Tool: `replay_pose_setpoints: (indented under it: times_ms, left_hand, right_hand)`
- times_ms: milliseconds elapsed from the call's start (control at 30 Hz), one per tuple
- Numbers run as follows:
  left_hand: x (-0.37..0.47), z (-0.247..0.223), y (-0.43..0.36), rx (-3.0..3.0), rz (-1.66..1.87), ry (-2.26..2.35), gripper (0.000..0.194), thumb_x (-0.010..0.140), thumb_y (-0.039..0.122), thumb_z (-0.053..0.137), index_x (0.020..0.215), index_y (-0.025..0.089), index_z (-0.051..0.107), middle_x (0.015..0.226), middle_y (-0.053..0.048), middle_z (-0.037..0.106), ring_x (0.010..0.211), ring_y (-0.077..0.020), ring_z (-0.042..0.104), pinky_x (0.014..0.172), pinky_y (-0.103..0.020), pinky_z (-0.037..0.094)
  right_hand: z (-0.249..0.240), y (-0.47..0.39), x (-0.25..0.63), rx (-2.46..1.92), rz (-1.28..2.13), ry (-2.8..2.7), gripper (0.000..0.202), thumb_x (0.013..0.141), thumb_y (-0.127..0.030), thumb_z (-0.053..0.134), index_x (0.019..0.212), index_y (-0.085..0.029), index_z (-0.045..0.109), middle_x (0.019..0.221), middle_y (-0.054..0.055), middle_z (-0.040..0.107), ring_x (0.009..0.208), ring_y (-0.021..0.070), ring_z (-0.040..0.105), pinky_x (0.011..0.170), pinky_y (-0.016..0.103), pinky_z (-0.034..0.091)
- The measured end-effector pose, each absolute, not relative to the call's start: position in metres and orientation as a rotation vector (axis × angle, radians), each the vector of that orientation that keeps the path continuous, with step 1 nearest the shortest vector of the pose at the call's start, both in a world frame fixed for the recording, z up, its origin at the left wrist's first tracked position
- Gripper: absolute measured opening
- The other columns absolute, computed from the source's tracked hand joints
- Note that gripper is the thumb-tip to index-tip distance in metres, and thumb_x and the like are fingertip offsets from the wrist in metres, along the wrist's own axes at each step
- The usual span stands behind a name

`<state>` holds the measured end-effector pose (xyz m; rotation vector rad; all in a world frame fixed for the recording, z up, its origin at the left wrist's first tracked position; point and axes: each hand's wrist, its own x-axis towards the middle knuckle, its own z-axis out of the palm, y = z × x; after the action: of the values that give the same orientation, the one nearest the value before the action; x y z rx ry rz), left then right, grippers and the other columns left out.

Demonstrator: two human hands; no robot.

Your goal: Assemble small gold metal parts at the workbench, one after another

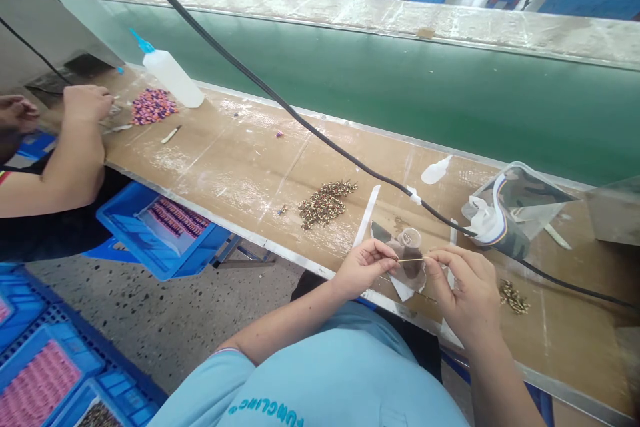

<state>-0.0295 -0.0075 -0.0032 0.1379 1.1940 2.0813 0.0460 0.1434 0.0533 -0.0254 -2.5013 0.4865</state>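
My left hand (367,267) pinches one end of a thin yellowish stick (411,259), which lies level between my two hands. The other end is between the thumb and fingers of my right hand (463,280). Just behind the stick, a small clear cup (410,239) stands on a dark patch near the bench's front edge. Left of my hands lies a pile of small gold and dark pieces (325,204). A smaller pile of gold pieces (514,297) is to the right of my right hand.
A black cable (280,103) crosses above the bench. A clear pouch (525,207) sits at the right. At the left are a white bottle (173,77), pink and purple pieces (153,107) and another person's arm (75,153). Blue bins (165,260) stand below.
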Motion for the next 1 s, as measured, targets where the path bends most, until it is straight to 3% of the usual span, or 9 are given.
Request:
replay_pose_setpoints:
  times_ms: [533,833,1000]
  left_hand:
    - [-0.03,-0.001,-0.007,0.09,2.072,1.212,0.037,0.061,0.038,0.081,0.076,0.014,0.058,0.068,0.0,0.064,0.065,-0.0099,0.062,0.063,-0.023,0.048]
    - [-0.029,-0.001,-0.01,0.092,2.021,1.322,0.028,0.064,0.031,0.079,0.076,0.015,0.06,0.067,-0.001,0.064,0.064,-0.0106,0.06,0.062,-0.023,0.048]
    - [-0.03,-0.001,-0.01,0.114,1.985,1.401,0.021,0.067,0.028,0.075,0.077,0.015,0.062,0.068,-0.001,0.065,0.066,-0.0105,0.06,0.061,-0.021,0.048]
  right_hand:
    - [0.054,0.149,0.043,-0.065,0.478,-2.458,0.013,0.09,-0.027,0.053,0.082,-0.021,0.061,0.083,0.003,0.066,0.08,0.0168,0.059,0.076,0.031,0.041]
    - [0.046,0.151,0.028,-0.137,0.192,-2.503,0.017,0.089,-0.028,0.056,0.081,-0.021,0.069,0.083,0.003,0.069,0.075,0.0166,0.058,0.074,0.033,0.039]
    - [0.043,0.147,0.035,-0.174,0.254,-2.541,0.019,0.09,-0.03,0.054,0.1,-0.021,0.068,0.092,0.005,0.068,0.082,0.0173,0.058,0.078,0.033,0.04]
